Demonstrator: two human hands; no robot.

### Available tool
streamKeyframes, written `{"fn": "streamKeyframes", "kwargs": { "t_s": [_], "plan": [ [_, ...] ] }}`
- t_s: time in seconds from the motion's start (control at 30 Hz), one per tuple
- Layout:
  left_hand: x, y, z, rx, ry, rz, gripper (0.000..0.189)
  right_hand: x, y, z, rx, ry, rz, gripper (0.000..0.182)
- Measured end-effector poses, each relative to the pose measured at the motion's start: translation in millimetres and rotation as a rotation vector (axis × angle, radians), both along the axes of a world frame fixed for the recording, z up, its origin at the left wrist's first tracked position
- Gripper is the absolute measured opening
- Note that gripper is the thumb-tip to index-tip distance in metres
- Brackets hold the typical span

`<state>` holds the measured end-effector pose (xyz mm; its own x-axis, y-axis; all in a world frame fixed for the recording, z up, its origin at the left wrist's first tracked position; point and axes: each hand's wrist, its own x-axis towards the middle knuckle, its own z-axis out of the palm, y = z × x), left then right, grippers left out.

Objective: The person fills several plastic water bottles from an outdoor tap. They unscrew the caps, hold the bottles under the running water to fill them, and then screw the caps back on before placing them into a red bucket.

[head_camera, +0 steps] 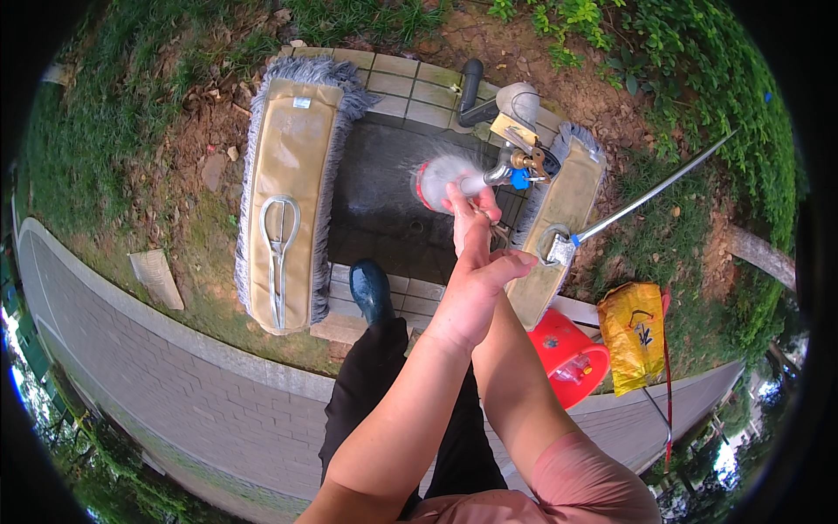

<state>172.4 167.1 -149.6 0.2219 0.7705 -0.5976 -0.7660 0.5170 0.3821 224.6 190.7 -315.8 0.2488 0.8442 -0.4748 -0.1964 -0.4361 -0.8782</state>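
My right hand (473, 219) is under the running tap (501, 171), its fingers at the near side of a round container with a red rim (422, 187). Water gushes into it and sprays outward, blurring its shape. A thin cord (483, 213) shows by the fingers. My left hand (488, 285) lies across my right wrist, thumb out to the right; its other fingers are partly hidden. A brass padlock (514, 128) and keys (538, 164) hang by the tap, beside its blue part (520, 179). Below is a wet, dark basin (380, 177).
A wide flat mop head (294, 157) rests on the basin's left edge. Another mop head (576, 177) with a metal handle (648, 190) leans at right. Near it are a red bucket (556, 334) holding a plastic bottle and a yellow bag (630, 337). My boot (370, 288) stands on tiles.
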Motion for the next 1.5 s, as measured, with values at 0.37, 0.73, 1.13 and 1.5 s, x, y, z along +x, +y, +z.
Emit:
{"fn": "streamKeyframes", "kwargs": {
  "t_s": [0.37,0.73,1.13,1.5],
  "plan": [
    [-6.2,-1.2,2.9,-0.077,-0.037,0.05,0.061,-12.2,-2.2,4.4,0.052,-0.034,-0.004,0.026],
    [-7.2,-2.6,3.3,-0.08,-0.033,0.037,0.067,-15.7,-0.3,11.8,0.056,0.074,-0.045,0.023],
    [-7.5,-2.8,4.8,-0.093,-0.023,0.036,0.068,-9.8,-2.4,1.3,0.024,0.071,-0.013,0.031],
    [-4.9,-2.9,-0.4,-0.049,0.017,0.018,0.068,-12.1,-1.7,5.7,0.061,0.141,-0.063,0.026]
  ]
}}
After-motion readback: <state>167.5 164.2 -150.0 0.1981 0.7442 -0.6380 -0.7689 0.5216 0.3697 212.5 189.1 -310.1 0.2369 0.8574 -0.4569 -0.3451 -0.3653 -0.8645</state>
